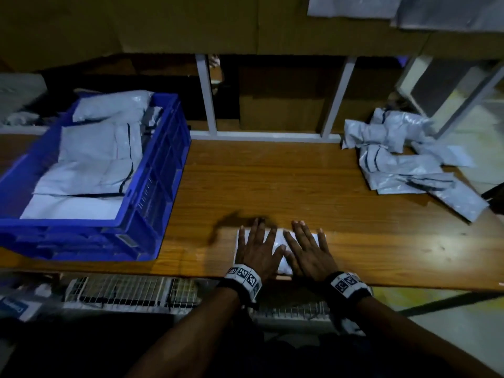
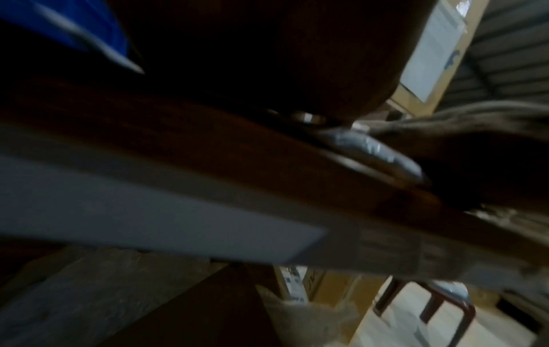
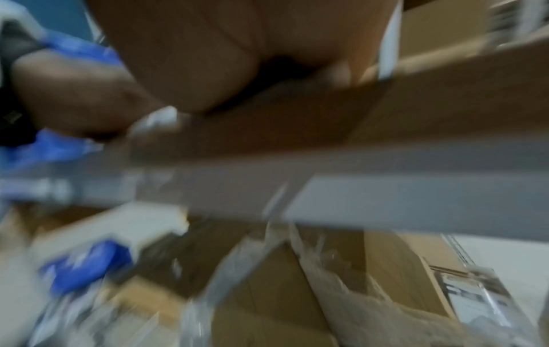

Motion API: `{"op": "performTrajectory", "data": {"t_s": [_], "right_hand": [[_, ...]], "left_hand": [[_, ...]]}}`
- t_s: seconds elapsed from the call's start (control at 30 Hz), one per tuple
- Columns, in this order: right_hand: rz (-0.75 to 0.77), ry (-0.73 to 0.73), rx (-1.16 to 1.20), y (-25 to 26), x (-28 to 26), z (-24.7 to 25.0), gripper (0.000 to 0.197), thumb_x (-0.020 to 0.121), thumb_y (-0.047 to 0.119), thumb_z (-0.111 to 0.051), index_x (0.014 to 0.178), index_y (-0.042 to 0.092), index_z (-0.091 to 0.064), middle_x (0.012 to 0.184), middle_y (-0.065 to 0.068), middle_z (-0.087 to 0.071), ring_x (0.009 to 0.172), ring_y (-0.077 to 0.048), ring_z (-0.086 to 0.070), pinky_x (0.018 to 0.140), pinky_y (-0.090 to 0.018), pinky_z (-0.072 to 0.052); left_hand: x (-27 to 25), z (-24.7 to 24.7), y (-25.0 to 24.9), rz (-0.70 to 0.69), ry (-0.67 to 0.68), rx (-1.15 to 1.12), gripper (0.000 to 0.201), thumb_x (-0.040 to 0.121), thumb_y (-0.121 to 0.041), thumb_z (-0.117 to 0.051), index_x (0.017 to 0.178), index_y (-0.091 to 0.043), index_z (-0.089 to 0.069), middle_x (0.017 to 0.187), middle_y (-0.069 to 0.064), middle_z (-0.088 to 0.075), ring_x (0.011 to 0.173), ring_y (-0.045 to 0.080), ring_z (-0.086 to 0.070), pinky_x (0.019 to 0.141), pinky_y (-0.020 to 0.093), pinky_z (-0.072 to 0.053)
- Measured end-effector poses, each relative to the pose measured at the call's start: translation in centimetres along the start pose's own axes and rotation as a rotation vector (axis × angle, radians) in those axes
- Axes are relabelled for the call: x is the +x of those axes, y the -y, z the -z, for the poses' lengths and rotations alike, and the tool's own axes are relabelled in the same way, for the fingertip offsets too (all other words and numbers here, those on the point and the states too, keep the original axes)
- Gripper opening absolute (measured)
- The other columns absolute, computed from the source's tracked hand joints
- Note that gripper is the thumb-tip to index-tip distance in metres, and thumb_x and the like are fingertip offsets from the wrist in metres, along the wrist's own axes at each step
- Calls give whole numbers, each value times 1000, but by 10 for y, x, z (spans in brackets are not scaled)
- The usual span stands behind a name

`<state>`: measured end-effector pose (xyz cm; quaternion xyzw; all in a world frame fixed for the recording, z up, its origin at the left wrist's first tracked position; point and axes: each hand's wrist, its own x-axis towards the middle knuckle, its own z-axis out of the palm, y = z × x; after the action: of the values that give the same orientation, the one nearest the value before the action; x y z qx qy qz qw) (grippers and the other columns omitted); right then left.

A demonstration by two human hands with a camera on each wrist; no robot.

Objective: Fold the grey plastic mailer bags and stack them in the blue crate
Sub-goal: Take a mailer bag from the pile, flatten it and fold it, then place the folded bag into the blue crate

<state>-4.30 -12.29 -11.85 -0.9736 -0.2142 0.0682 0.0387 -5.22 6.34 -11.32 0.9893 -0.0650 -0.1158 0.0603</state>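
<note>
A folded grey mailer bag [image 1: 279, 242] lies at the wooden table's [image 1: 272, 181] near edge. My left hand [image 1: 256, 248] and right hand [image 1: 306, 248] both press flat on it, fingers spread and straight. The blue crate [image 1: 163, 170] stands at the left on the table and holds several folded grey bags [image 1: 95, 156]. A loose pile of unfolded grey bags [image 1: 403, 156] lies at the far right. In the left wrist view a bit of the bag [image 2: 371, 150] shows under my palm. The right wrist view is blurred, with a scrap of the bag [image 3: 157, 122].
White frame posts [image 1: 207, 96] and cardboard boxes stand behind the table. A white wire rack [image 1: 131, 293] sits below the near edge. More grey bags [image 1: 381, 6] hang on a shelf at the top right. Bare wood lies between crate and pile.
</note>
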Motion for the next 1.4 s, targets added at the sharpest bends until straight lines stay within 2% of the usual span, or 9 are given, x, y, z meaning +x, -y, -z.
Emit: {"op": "performTrajectory", "data": {"t_s": [0.17,0.33,0.43,0.53,0.63,0.73,1.07,1.17,1.4], "right_hand": [[-387,-229,262,-17,-21,31,59,98,65,-34,144,33,-50,147,-10,-49,132,-39,-48,100,-52,-45],[-566,-49,598,-35,-35,28,67,95,54,-63,144,11,-48,131,-20,-62,122,-40,-57,95,-41,-45],[-610,-19,701,-29,-27,35,42,88,46,-74,107,11,-60,108,-16,-70,106,-36,-66,85,-38,-49],[-662,-36,857,-28,-24,40,26,76,31,-81,71,10,-67,69,-8,-67,72,-25,-66,63,-33,-49],[-632,-46,1075,-26,-29,48,37,76,12,-82,48,15,-59,47,2,-48,52,-18,-47,55,-32,-38],[-553,-40,1310,-14,-37,69,28,85,7,-79,64,6,-61,52,-10,-53,45,-19,-46,54,-34,-40],[-160,58,1642,104,-8,189,47,78,11,-87,118,18,-64,98,-11,-79,81,-30,-75,66,-37,-62],[-125,71,1613,166,25,215,45,84,6,-81,120,22,-58,94,-11,-79,81,-29,-76,63,-38,-62],[-62,73,1412,312,125,237,66,87,1,-78,143,16,-45,87,-27,-71,64,-27,-65,64,-39,-60]], "left_hand": [[-17,31,24,326,-223,-398,100,82,-92,-16,155,-28,-37,162,5,-36,149,29,-31,121,51,-26],[-34,33,47,563,-92,-627,112,69,-89,-59,154,-19,-38,155,8,-45,140,35,-43,112,51,-41],[-30,35,51,632,-43,-766,103,72,-71,-77,148,-8,-47,150,14,-51,132,36,-53,104,47,-48],[-29,42,55,604,-59,-916,49,73,-47,-89,68,-6,-62,68,20,-55,68,31,-57,62,38,-42],[-43,49,59,573,-129,-979,56,78,-24,-88,51,-19,-39,52,2,-35,55,20,-40,60,33,-31],[-75,75,63,540,-281,-1066,10,84,-11,-82,80,-8,-73,76,5,-70,71,20,-64,70,33,-50],[-182,229,166,410,-780,-996,38,80,-12,-86,114,-17,-68,72,1,-75,68,-2,-68,64,15,-52],[-192,258,241,431,-731,-1023,36,82,-11,-84,114,-13,-69,60,0,-69,55,4,-60,47,15,-43],[-179,290,418,537,-566,-940,30,85,-12,-82,113,-9,-70,94,24,-70,72,21,-59,50,25,-47]]}}
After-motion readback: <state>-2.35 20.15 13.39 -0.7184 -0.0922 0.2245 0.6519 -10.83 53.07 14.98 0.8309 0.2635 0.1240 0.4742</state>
